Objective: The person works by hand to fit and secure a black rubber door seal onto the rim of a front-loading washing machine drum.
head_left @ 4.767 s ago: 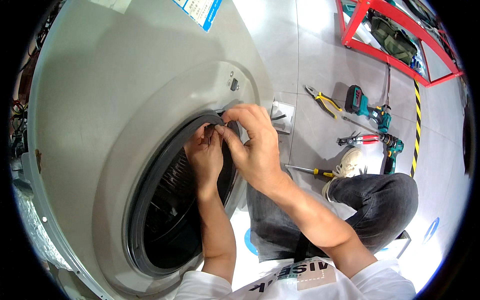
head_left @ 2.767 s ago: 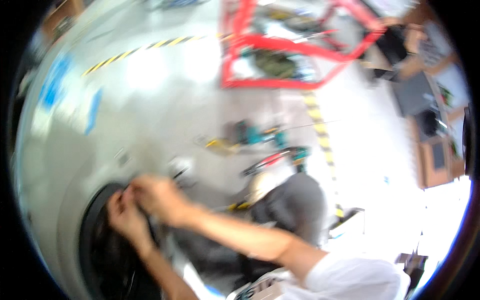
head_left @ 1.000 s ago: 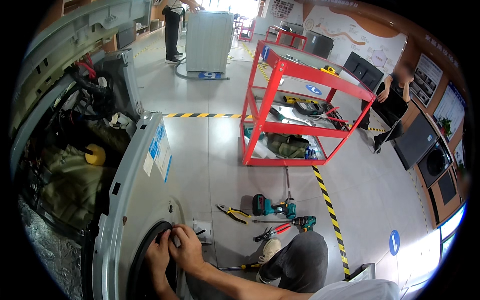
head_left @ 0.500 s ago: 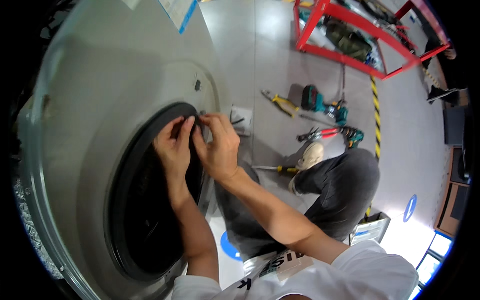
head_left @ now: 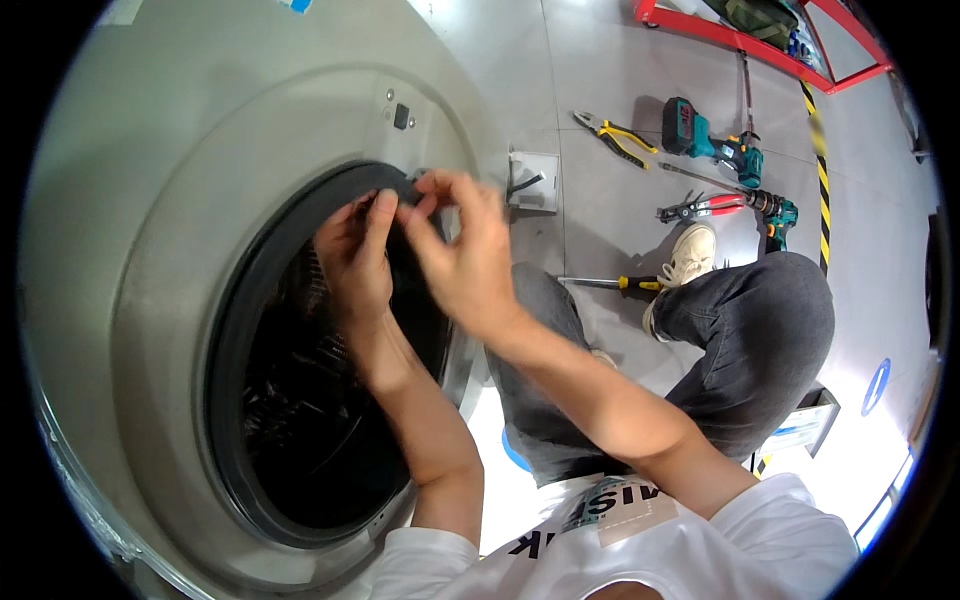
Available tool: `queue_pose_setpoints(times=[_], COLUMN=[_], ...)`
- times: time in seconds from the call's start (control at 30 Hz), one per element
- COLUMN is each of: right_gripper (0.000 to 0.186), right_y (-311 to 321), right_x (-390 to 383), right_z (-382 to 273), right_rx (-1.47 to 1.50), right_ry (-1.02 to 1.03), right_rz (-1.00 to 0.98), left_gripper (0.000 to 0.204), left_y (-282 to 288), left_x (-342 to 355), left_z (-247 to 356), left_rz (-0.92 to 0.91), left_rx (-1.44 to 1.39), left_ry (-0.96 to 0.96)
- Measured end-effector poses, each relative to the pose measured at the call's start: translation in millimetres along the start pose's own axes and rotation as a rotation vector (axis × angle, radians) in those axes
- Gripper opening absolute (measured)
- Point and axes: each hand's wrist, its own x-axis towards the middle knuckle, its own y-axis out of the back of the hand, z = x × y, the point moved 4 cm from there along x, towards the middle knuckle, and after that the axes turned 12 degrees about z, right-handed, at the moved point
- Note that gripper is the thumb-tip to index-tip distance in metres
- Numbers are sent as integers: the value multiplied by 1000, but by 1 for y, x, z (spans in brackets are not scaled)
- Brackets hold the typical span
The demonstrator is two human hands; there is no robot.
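The pale front panel (head_left: 165,260) of what looks like a washing machine fills the left side, with a round opening ringed by a black rubber door seal (head_left: 232,360). Inside the ring the drum (head_left: 300,400) shows dark. My left hand (head_left: 358,262) is closed on the seal's upper right part, thumb on top and fingers curled underneath. Close beside it, my right hand (head_left: 470,260) pinches at the seal's outer edge; its fingers are partly blurred, and what lies between them is hidden. A small dark latch slot (head_left: 401,116) sits in the panel above both hands.
On the tiled floor to the right lie yellow-handled pliers (head_left: 612,138), a teal cordless drill (head_left: 715,145), a second drill (head_left: 775,213), red-handled pliers (head_left: 705,208) and a screwdriver (head_left: 615,284). A white tray (head_left: 535,182) rests near the machine. A red cart (head_left: 735,45) stands farther off.
The view has shifted, and more of the drum and latch slot shows. My left hand stays on the seal. My right wrist has turned, its fingers still close to the seal's edge.
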Motion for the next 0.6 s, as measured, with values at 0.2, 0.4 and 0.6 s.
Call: queue_pose_setpoints(times=[0.2,0.4,0.6], right_gripper=[17,17,23], right_y=[1,5,-1], right_x=[10,22,31], right_z=[1,8,34], right_rx=[30,88,274], right_ry=[76,-193,-246], right_rz=[-39,-273,-400], left_gripper=[12,16,16], left_y=[-4,-6,-16], left_x=[-1,-4,-10], left_z=[2,-2,-1], left_rz=[77,107,173], left_rx=[31,121,235], left_ry=[-42,-126,-134])
